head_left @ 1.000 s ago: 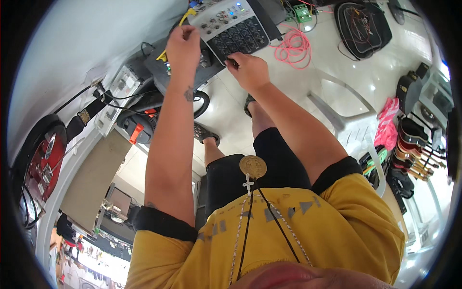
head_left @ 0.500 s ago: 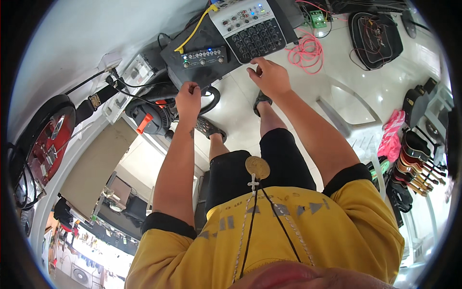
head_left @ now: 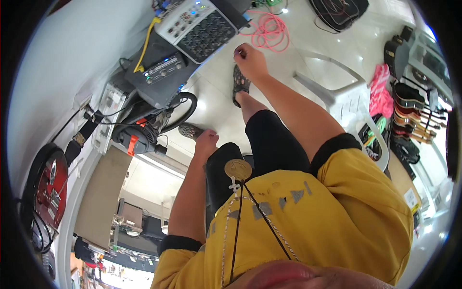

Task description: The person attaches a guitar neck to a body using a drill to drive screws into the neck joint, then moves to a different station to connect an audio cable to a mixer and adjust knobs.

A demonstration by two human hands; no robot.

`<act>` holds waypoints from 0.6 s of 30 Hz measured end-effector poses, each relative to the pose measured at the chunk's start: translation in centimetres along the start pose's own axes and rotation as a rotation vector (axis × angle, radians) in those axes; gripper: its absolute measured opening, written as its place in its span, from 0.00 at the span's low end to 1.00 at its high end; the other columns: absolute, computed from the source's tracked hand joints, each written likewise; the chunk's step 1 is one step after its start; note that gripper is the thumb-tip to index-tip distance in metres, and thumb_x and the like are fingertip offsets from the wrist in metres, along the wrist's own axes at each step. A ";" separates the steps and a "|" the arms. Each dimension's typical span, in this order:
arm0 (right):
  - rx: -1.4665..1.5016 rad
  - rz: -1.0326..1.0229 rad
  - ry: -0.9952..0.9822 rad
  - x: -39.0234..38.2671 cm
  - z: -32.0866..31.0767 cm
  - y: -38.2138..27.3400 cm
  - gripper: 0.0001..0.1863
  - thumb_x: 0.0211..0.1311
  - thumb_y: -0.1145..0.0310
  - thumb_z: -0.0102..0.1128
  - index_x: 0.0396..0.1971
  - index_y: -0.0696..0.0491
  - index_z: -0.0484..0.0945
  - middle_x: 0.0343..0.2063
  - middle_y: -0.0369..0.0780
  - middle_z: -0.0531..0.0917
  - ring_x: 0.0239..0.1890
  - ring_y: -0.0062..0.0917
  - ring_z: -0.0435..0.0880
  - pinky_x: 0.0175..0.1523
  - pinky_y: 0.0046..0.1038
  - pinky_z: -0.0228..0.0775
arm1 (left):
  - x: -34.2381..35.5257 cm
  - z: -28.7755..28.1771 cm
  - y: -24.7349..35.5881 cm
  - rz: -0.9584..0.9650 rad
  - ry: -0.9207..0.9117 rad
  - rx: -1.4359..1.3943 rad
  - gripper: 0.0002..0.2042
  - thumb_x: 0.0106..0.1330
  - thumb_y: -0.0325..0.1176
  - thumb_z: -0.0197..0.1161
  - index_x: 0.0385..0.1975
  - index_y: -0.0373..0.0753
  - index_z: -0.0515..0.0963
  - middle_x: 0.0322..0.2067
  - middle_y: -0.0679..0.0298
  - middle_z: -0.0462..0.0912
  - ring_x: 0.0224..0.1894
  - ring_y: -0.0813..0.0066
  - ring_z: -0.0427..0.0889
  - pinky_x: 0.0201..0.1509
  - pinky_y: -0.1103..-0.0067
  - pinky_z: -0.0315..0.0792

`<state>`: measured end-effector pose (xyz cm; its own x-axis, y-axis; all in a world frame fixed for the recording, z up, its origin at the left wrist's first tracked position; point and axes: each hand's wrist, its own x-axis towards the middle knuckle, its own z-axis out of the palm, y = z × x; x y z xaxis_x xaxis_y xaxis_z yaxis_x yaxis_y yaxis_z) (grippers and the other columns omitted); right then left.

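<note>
My right hand hovers over the floor, just in front of the mixer, with its fingers curled in toward the thumb. Something tiny may be at the fingertips; I cannot make it out. Lower and to the left, my left hand is loosely closed near my knee, and its palm is hidden. The grey audio mixer with black knobs rests on a dark surface at the top. Beside it lies a black multi-knob pedal unit with small lit lights, and a yellow cable runs close by. Neither hand touches them.
A coiled pink cable lies on the tiled floor. To the right stand a white plastic chair and a rack of guitars. At left are a black-and-orange vacuum cleaner and a red electric guitar.
Both hands have drawn back from the equipment, the left down toward my knee. My view has swung right, so the mixer and pedal unit sit farther up and left.
</note>
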<state>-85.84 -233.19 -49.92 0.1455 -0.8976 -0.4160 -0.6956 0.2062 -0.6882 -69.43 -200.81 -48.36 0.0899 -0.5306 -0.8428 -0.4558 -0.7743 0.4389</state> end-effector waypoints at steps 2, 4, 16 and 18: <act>-0.101 0.012 -0.147 -0.4 -0.5 3.3 0.13 0.62 0.60 0.63 0.41 0.52 0.85 0.33 0.45 0.88 0.37 0.40 0.88 0.44 0.37 0.78 | -0.8 0.9 0.6 0.017 0.019 -0.015 0.13 0.65 0.38 0.65 0.41 0.35 0.82 0.35 0.52 0.86 0.41 0.54 0.86 0.49 0.66 0.78; -0.260 0.053 -0.411 -0.6 -1.1 5.5 0.14 0.58 0.59 0.63 0.41 0.50 0.86 0.39 0.46 0.89 0.45 0.41 0.88 0.51 0.40 0.79 | -1.4 1.5 1.4 0.019 0.057 -0.040 0.13 0.65 0.38 0.65 0.41 0.34 0.81 0.33 0.53 0.86 0.39 0.56 0.86 0.47 0.66 0.78; -0.115 0.240 -0.285 -3.5 -2.8 16.3 0.15 0.63 0.59 0.63 0.39 0.55 0.86 0.30 0.39 0.88 0.29 0.24 0.86 0.34 0.30 0.77 | -3.4 8.9 8.3 -0.113 -0.053 -0.972 0.09 0.68 0.34 0.64 0.42 0.37 0.80 0.32 0.68 0.83 0.30 0.80 0.77 0.36 0.82 0.71; -0.051 0.271 -0.300 -4.4 -2.2 17.2 0.15 0.61 0.59 0.63 0.39 0.54 0.86 0.30 0.40 0.89 0.31 0.27 0.88 0.38 0.32 0.79 | -4.3 12.1 8.5 -0.157 -0.004 -1.167 0.06 0.70 0.33 0.61 0.40 0.39 0.80 0.32 0.69 0.82 0.29 0.82 0.76 0.36 0.82 0.70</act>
<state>-100.05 -226.53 -58.61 0.1460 -0.6583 -0.7385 -0.7699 0.3932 -0.5027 -84.46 -200.94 -44.79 0.0692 -0.4015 -0.9132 0.6471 -0.6786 0.3474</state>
